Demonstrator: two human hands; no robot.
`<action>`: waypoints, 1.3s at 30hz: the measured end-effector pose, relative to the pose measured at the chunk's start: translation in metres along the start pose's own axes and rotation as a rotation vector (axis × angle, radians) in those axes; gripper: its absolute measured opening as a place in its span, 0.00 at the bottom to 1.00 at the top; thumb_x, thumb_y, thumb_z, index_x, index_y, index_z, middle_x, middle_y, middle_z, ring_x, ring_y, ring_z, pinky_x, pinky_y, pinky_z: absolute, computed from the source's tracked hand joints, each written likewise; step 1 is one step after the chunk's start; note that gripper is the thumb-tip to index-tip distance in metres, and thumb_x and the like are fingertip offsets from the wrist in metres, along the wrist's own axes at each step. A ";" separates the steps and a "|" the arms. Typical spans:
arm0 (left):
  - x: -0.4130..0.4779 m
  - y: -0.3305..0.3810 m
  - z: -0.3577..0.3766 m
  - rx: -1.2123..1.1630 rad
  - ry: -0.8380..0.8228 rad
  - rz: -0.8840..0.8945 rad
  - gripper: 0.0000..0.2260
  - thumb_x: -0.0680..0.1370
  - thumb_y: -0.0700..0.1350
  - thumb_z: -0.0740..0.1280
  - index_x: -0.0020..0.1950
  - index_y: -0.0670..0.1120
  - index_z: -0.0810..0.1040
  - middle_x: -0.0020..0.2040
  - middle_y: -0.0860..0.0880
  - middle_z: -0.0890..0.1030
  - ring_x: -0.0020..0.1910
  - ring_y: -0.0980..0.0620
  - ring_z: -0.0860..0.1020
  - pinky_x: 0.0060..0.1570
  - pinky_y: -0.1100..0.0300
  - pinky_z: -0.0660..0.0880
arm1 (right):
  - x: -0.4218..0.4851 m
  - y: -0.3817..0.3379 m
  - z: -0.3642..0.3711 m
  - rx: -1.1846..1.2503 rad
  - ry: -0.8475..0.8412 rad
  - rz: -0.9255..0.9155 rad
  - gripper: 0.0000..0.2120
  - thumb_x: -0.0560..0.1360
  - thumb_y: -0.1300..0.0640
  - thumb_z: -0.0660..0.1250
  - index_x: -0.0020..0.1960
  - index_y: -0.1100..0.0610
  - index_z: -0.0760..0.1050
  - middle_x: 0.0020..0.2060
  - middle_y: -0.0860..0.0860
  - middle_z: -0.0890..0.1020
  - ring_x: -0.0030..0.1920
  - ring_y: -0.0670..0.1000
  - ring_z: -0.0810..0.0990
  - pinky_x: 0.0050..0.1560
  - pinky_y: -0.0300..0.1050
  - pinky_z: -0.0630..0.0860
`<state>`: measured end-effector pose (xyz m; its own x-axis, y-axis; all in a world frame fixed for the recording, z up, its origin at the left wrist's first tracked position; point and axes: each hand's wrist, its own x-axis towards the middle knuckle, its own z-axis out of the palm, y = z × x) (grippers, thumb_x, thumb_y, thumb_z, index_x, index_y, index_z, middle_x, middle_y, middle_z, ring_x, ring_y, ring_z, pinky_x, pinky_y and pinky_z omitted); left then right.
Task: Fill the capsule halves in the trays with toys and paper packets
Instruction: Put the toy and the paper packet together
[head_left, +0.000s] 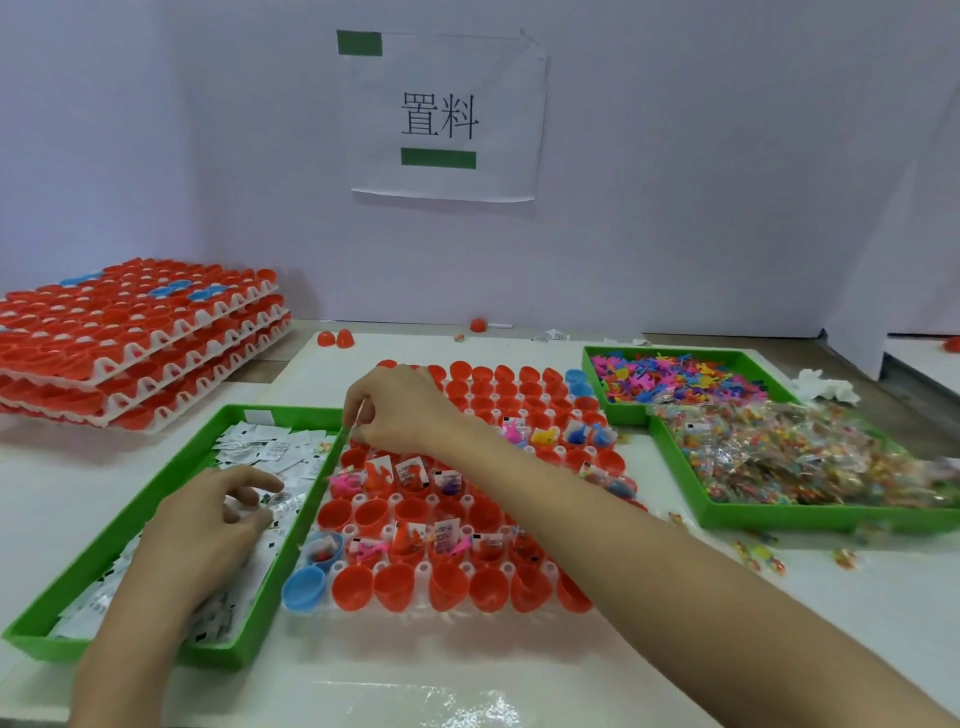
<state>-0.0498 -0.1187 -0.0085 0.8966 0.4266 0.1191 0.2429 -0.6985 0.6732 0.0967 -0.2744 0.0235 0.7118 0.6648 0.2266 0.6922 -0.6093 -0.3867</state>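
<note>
A white tray of red capsule halves (483, 582) lies in front of me. Several halves hold toys and paper packets, and two blue halves (306, 587) sit at its near left corner. My left hand (202, 530) rests in the green tray of white paper packets (260, 452), thumb and forefinger pinching a packet. My right hand (400, 410) reaches across the capsule tray to its far left side. Its fingertips are pinched together just above a capsule by the green rim, seemingly on a small packet that is mostly hidden.
Two green trays stand at the right, one with coloured plastic toys (680, 379), one with clear wrapped toys (800, 462). Stacked trays of red capsule halves (130, 338) sit at the far left. Loose red halves (335, 339) and scattered toys (758, 556) lie on the table.
</note>
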 end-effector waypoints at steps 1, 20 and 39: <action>0.000 0.000 0.001 -0.001 0.001 0.006 0.13 0.76 0.36 0.72 0.46 0.55 0.81 0.47 0.50 0.79 0.41 0.49 0.79 0.43 0.52 0.74 | 0.000 0.002 0.000 0.019 -0.005 -0.001 0.07 0.75 0.60 0.72 0.52 0.54 0.84 0.48 0.48 0.85 0.54 0.50 0.80 0.68 0.58 0.65; 0.006 -0.003 0.007 0.036 0.023 0.016 0.22 0.77 0.26 0.59 0.48 0.52 0.81 0.48 0.47 0.78 0.45 0.47 0.75 0.43 0.52 0.69 | -0.102 0.210 -0.106 -0.226 0.170 0.760 0.06 0.77 0.55 0.70 0.49 0.56 0.84 0.48 0.52 0.85 0.46 0.49 0.80 0.50 0.47 0.76; 0.010 -0.013 0.007 -0.111 0.282 0.069 0.14 0.74 0.36 0.74 0.40 0.57 0.80 0.34 0.47 0.79 0.36 0.46 0.78 0.35 0.58 0.74 | -0.121 0.209 -0.128 0.087 0.707 0.675 0.06 0.73 0.62 0.71 0.37 0.57 0.81 0.30 0.45 0.80 0.33 0.41 0.77 0.32 0.33 0.68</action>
<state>-0.0411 -0.1089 -0.0214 0.7678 0.5339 0.3542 0.1295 -0.6708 0.7303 0.1707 -0.5373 0.0298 0.8818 -0.2407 0.4056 0.1225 -0.7135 -0.6899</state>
